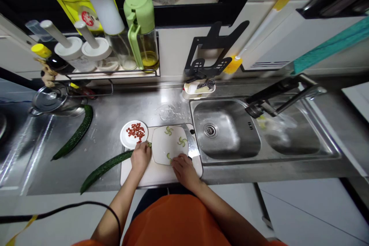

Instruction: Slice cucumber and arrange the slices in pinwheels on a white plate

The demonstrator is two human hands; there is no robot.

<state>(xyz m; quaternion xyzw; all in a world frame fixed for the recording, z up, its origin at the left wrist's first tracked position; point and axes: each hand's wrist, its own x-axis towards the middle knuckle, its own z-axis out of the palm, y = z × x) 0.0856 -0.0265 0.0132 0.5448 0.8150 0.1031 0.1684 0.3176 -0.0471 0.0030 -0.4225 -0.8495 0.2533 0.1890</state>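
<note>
A white cutting board (155,177) lies at the counter's front edge. On it sits a white square plate (170,142) with three curled cucumber slice shapes. My left hand (140,157) is closed over the cut end of a long cucumber (103,169) on the board, beside a small round plate (127,138) holding red pieces. My right hand (183,167) rests at the square plate's near edge, fingers pinched by a cucumber slice (169,156); what they hold is hidden. A cleaver (190,142) lies flat along the plate's right side.
A second cucumber (76,134) lies on the steel counter at left, near a pot lid (49,100). A double sink (227,130) with a tap (282,96) is right of the board. A shelf with an oil bottle (142,27) and jars stands behind.
</note>
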